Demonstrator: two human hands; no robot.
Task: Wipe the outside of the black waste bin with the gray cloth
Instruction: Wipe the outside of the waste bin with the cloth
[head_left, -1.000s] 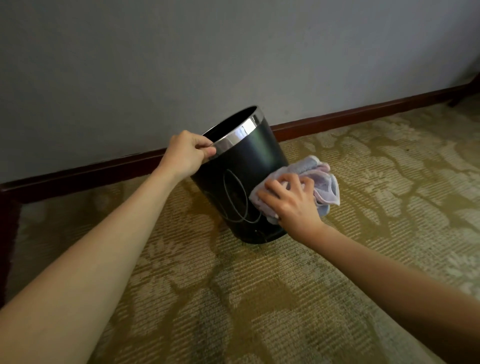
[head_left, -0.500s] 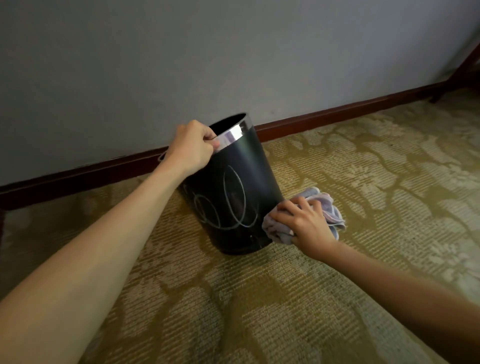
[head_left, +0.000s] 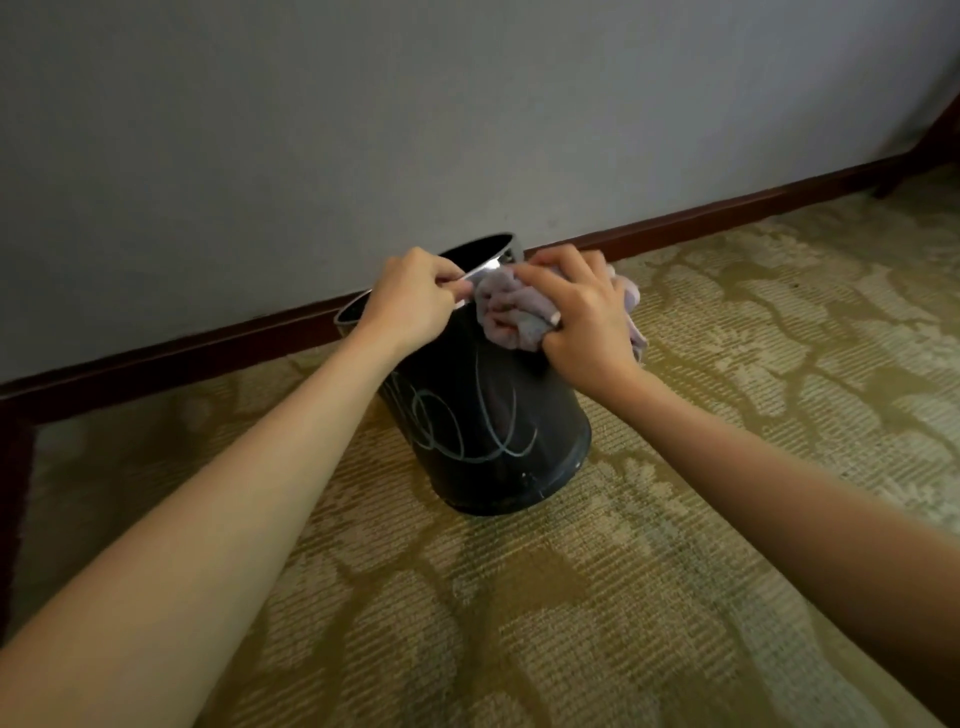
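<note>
Hands hide the bin's upper side: left hand pinches rim, right hand clutches cloth.

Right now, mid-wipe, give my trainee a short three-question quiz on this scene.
1. True or false: the bin stands upright on the carpet.
2. Which hand holds the cloth? A) left B) right C) neither
3. Fill in: the left hand grips the bin by its metal ____.

Key
1. False: it is tilted, its mouth leaning toward the wall.
2. B: the right hand presses the cloth against the bin's upper side, just under the rim.
3. rim
</note>
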